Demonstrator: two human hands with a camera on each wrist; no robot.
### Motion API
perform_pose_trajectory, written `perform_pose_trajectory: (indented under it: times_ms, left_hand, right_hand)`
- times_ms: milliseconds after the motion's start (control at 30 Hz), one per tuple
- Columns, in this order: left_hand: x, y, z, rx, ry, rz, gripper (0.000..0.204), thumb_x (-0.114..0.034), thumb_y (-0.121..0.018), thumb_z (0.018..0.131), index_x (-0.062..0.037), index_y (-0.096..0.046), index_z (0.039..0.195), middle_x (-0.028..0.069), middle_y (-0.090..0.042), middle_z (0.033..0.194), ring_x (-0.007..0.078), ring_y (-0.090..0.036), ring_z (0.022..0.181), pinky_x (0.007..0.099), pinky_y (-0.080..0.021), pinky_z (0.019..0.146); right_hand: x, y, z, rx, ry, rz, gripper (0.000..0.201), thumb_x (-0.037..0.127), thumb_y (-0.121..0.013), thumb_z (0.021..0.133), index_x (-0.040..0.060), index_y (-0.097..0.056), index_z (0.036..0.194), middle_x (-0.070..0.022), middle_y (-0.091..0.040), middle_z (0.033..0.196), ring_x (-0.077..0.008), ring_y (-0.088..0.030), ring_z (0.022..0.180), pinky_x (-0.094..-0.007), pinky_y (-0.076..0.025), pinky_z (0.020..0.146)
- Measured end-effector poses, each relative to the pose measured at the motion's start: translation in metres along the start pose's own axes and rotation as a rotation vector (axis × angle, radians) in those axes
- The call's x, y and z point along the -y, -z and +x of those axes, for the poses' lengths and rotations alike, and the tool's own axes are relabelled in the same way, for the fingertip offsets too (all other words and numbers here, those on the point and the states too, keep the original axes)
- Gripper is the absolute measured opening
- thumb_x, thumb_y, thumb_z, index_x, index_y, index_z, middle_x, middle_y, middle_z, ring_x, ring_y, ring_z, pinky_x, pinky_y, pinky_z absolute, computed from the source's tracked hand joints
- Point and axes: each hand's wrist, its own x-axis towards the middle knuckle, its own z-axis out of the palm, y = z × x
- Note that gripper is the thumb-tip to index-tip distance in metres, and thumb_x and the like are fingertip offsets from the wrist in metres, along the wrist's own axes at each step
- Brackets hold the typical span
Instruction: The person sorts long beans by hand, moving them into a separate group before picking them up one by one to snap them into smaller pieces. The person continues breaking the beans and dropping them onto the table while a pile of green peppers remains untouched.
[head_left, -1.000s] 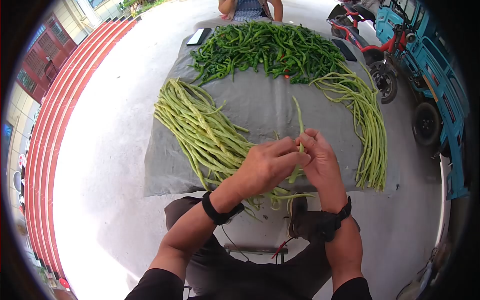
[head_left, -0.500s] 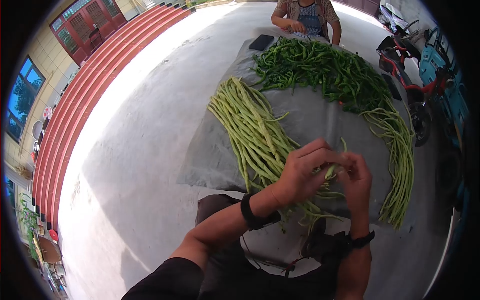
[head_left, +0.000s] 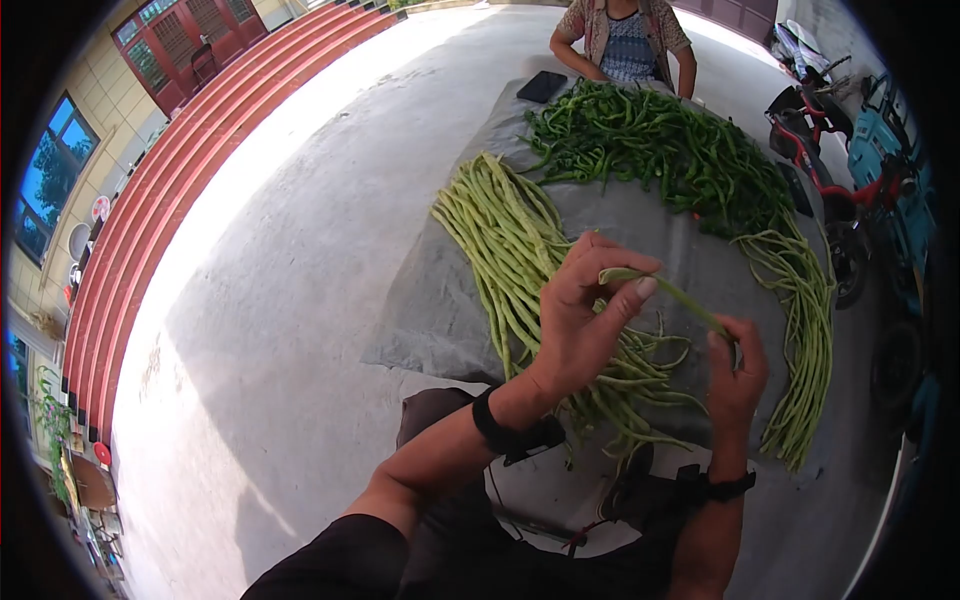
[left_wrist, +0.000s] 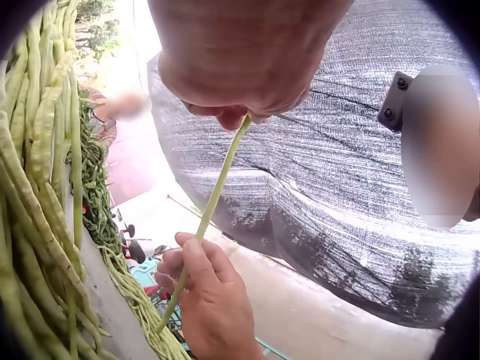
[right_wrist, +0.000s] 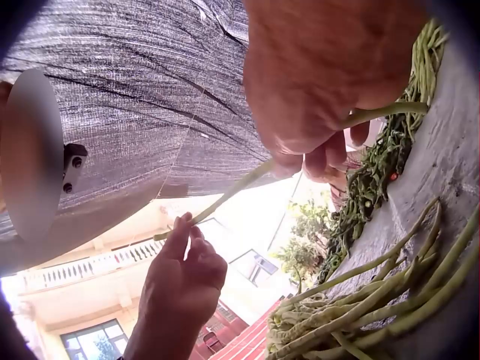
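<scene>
A single long green bean [head_left: 680,298] stretches between the two hands above the grey cloth. One end is pinched between thumb and fingers of the left hand [head_left: 588,315]. The right hand [head_left: 737,375] grips the bean farther along, lower and to the right. In the left wrist view the bean [left_wrist: 215,196] runs straight from the left hand [left_wrist: 247,52] to the right hand [left_wrist: 214,300]. The right wrist view shows part of the bean [right_wrist: 371,114] sticking out past the right hand [right_wrist: 322,82]. Under the left forearm lies a thick bundle of pale beans [head_left: 500,240].
Grey cloth [head_left: 430,310] covers the table. Green peppers [head_left: 660,145] are heaped at its far side, a second bean bundle [head_left: 800,370] lies along the right, and a phone [head_left: 541,87] rests at the far left corner. A person [head_left: 625,45] is beyond the table.
The hands, close together before, have moved apart with the bean stretched between them. The head view has swung left, and the person's hand across the table has dropped from sight.
</scene>
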Motion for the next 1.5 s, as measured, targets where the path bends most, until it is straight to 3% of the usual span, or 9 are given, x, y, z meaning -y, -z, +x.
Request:
perform_pose_trajectory:
  times_ms: [67,167,267,467,767,867,967,1167,1500]
  left_hand:
    - [0.01,0.001,-0.001,0.015,0.069,-0.145,0.019,-0.004,-0.073,0.104,-0.0018,-0.074,0.123,0.0059,-0.066,0.122,0.0072,-0.064,0.091,0.025,-0.055,0.08]
    - [0.03,-0.001,-0.004,0.033,0.111,-0.159,0.023,-0.008,-0.072,0.106,-0.0018,-0.071,0.128,0.0058,-0.067,0.123,0.0078,-0.065,0.091,0.026,-0.056,0.081]
    - [0.032,0.0,-0.004,0.106,0.256,-0.093,0.028,-0.013,-0.07,0.108,-0.0024,-0.067,0.134,0.0055,-0.067,0.125,0.0081,-0.065,0.091,0.0271,-0.056,0.082]
    - [0.036,-0.002,-0.007,0.227,0.342,-0.174,0.042,-0.016,-0.07,0.109,-0.0044,-0.056,0.146,0.0027,-0.065,0.121,0.0083,-0.064,0.098,0.0264,-0.054,0.085]
    - [0.038,-0.005,-0.01,0.32,0.41,-0.177,0.039,-0.014,-0.069,0.109,-0.0032,-0.057,0.144,0.0009,-0.065,0.116,0.0085,-0.065,0.101,0.0277,-0.055,0.087]
    - [0.038,-0.001,-0.006,0.287,0.384,-0.146,0.037,-0.014,-0.069,0.109,-0.0026,-0.059,0.142,0.0008,-0.067,0.112,0.0091,-0.066,0.099,0.0278,-0.055,0.087]
    - [0.032,0.014,0.006,0.246,0.37,-0.123,0.039,-0.015,-0.069,0.109,-0.0013,-0.059,0.144,0.0016,-0.069,0.11,0.0098,-0.067,0.1,0.0289,-0.056,0.087]
    - [0.027,0.032,0.015,0.201,0.345,-0.053,0.047,-0.018,-0.069,0.109,0.0001,-0.055,0.15,0.004,-0.071,0.111,0.0111,-0.069,0.1,0.0284,-0.056,0.086]
    - [0.025,0.095,0.04,-0.049,0.283,0.205,0.049,-0.018,-0.061,0.112,0.0045,-0.051,0.154,0.0045,-0.07,0.107,0.012,-0.066,0.09,0.0283,-0.053,0.082]
  right_hand:
    - [0.001,0.003,-0.003,0.032,-0.1,0.034,0.016,0.006,-0.07,0.1,-0.0005,-0.073,0.115,-0.009,-0.069,0.095,-0.0172,-0.066,0.09,-0.0325,-0.052,0.085]
    - [-0.004,0.0,-0.009,0.211,-0.08,0.104,0.018,0.01,-0.071,0.101,-0.001,-0.074,0.115,-0.0081,-0.072,0.092,-0.0157,-0.065,0.084,-0.0321,-0.052,0.079]
    - [0.006,-0.01,-0.014,0.306,-0.107,0.139,0.02,0.013,-0.07,0.103,-0.0018,-0.075,0.114,-0.0076,-0.072,0.087,-0.0133,-0.064,0.075,-0.0313,-0.051,0.071]
    - [0.01,-0.01,-0.015,0.33,-0.179,0.238,0.024,0.016,-0.065,0.106,-0.0037,-0.075,0.115,-0.0055,-0.068,0.077,-0.0092,-0.059,0.064,-0.0293,-0.048,0.061]
    - [0.011,-0.007,-0.015,0.334,-0.189,0.211,0.022,0.014,-0.064,0.106,-0.0033,-0.075,0.116,-0.0038,-0.066,0.074,-0.0084,-0.06,0.066,-0.0283,-0.048,0.062]
    - [0.008,-0.012,-0.017,0.317,-0.172,0.235,0.024,0.015,-0.067,0.105,-0.0018,-0.073,0.121,-0.0026,-0.066,0.073,-0.0085,-0.06,0.066,-0.0286,-0.048,0.062]
    - [0.019,-0.009,-0.017,0.342,-0.318,0.29,0.024,0.014,-0.072,0.101,-0.0002,-0.069,0.121,-0.0018,-0.066,0.074,-0.0078,-0.059,0.065,-0.028,-0.047,0.063]
    - [0.009,-0.014,-0.021,0.324,-0.18,0.216,0.019,0.005,-0.078,0.094,0.0029,-0.065,0.108,-0.0002,-0.066,0.077,-0.0049,-0.056,0.065,-0.0258,-0.045,0.061]
    - [0.017,-0.022,-0.022,0.379,-0.159,0.209,0.018,0.01,-0.081,0.094,0.004,-0.069,0.107,-0.0014,-0.068,0.075,-0.0067,-0.059,0.064,-0.027,-0.048,0.062]
